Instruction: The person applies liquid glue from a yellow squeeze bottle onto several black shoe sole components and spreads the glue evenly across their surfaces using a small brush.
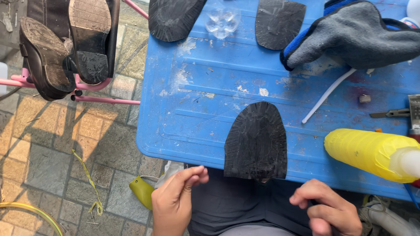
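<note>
A black rubber half-sole [256, 142] lies on the near edge of the blue plastic table [201, 109], its straight end hanging slightly over the rim. My left hand [175, 201] hovers below the table edge, thumb and fingertips pinched together, with nothing visibly in them. My right hand [328, 209] is at the lower right over my lap, fingers curled; whether it holds something I cannot tell. Two more black sole pieces [175, 17] [280, 24] rest at the far edge of the table.
A yellow-wrapped bottle [372, 153] lies at the table's right. A grey and blue glove [354, 35], a white strip [326, 94], a clear plastic piece [222, 22] and a metal tool [391, 113] sit on top. Two dark shoes [65, 43] rest sole-up on a pink rack.
</note>
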